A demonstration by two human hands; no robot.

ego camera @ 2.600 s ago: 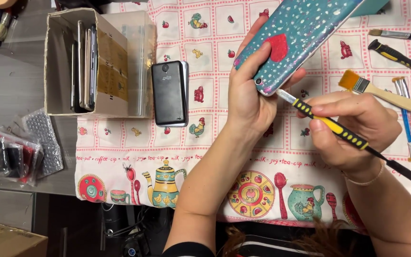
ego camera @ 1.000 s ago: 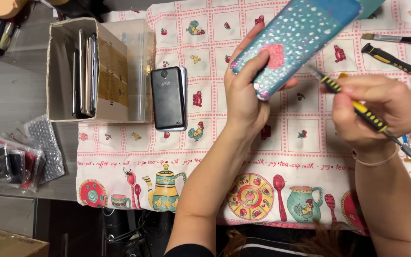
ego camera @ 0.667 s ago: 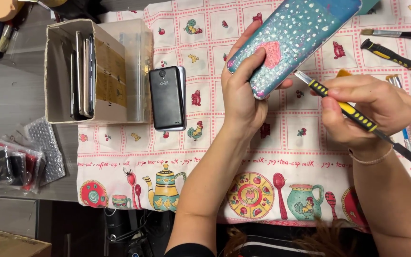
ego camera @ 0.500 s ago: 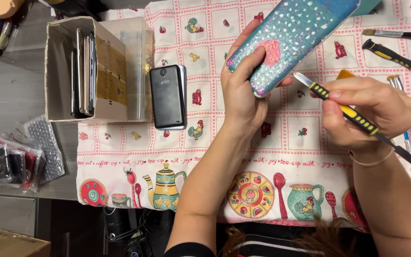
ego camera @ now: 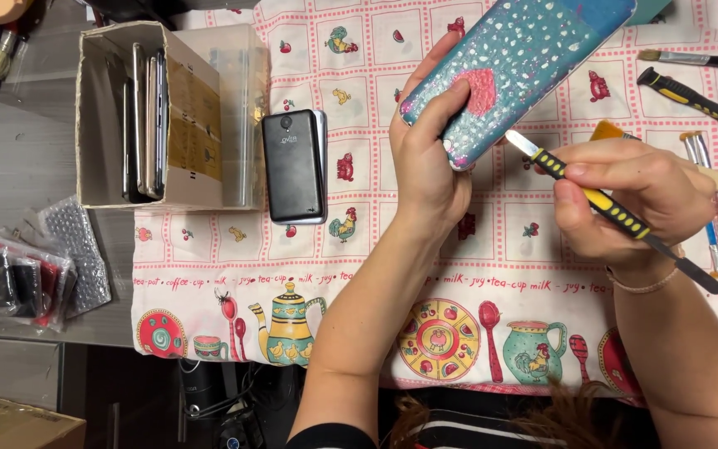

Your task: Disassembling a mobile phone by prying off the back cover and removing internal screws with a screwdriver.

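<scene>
My left hand grips the lower end of a phone in a teal painted case with white dots and a pink heart, held tilted above the cloth. My right hand holds a thin black-and-yellow pry tool like a pen. Its flat metal tip touches the case's lower corner, right beside my left fingers.
A black phone lies on the patterned cloth. Left of it stands a cardboard box with several phones on edge. A brush, another black-and-yellow tool and pens lie at right. Bubble-wrap bags sit at far left.
My right hand swung the pry tool away to the right, then brought it back so the tip meets the case's lower corner. The left hand kept the phone nearly still.
</scene>
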